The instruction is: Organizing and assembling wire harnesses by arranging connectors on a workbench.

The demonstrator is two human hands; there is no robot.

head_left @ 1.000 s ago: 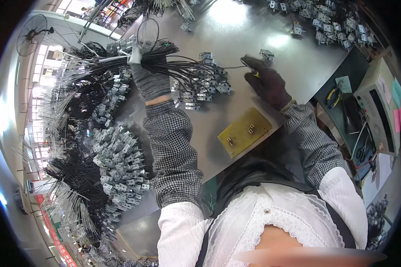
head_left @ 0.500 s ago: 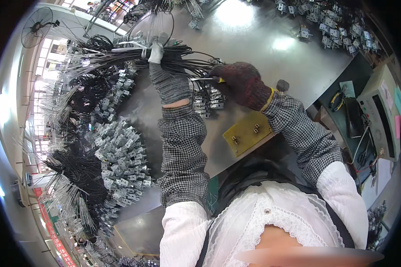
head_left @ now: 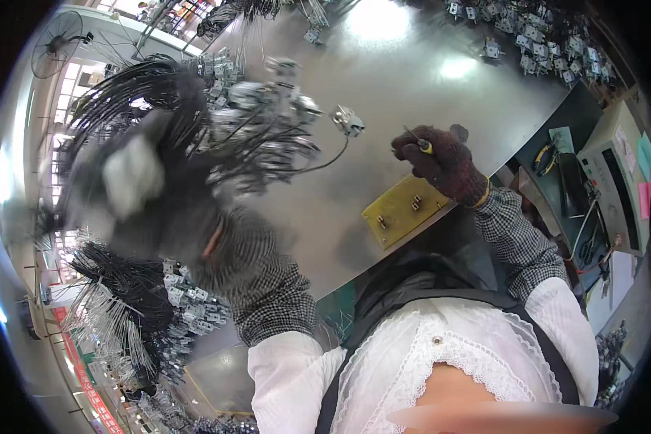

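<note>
My left hand (head_left: pixel 141 188), in a grey glove, is raised close to the camera and blurred. It grips a bundle of black wires (head_left: pixel 217 123) whose small metal end parts (head_left: pixel 278 98) dangle above the grey table (head_left: pixel 412 79). One metal part (head_left: pixel 348 120) hangs out to the right on its wire. My right hand (head_left: pixel 441 160), in a dark brown glove, is closed around a small tool with a yellow band (head_left: pixel 421 145), held above the table edge. A yellow fixture plate (head_left: pixel 405 210) lies just below that hand.
Piles of black wire assemblies with metal parts (head_left: pixel 188 311) cover the table's left side. More metal parts (head_left: pixel 550 43) lie at the far right corner. A beige machine (head_left: pixel 615 181) stands to the right, and a fan (head_left: pixel 58 43) at the upper left.
My left hand has lifted the wire bundle off the table, up and to the left toward the camera. My right hand has drawn back to the right, away from the bundle.
</note>
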